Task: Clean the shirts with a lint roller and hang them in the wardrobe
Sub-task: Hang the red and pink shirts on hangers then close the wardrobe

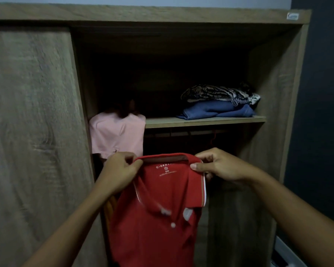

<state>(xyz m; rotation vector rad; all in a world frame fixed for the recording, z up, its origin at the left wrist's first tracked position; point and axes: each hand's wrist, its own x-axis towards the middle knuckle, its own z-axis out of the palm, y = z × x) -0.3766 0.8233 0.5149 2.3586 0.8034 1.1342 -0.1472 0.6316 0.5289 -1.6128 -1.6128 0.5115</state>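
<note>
Now both hands, left hand and right hand, pinch red knit polo collar

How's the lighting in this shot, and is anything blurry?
Head view: dim overall, and the inside of the wardrobe above the shelf is near black; the red polo shirt is smeared by motion blur at its placket, while the left hand and right hand pinching its collar look sharper.

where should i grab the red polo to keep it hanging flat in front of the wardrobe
Grip the red polo by its collar band, one pinch at each end, coming from the near side. The left hand and right hand hold it so now: the band stretches level and the body hangs straight below, so it should stay flat.
</note>
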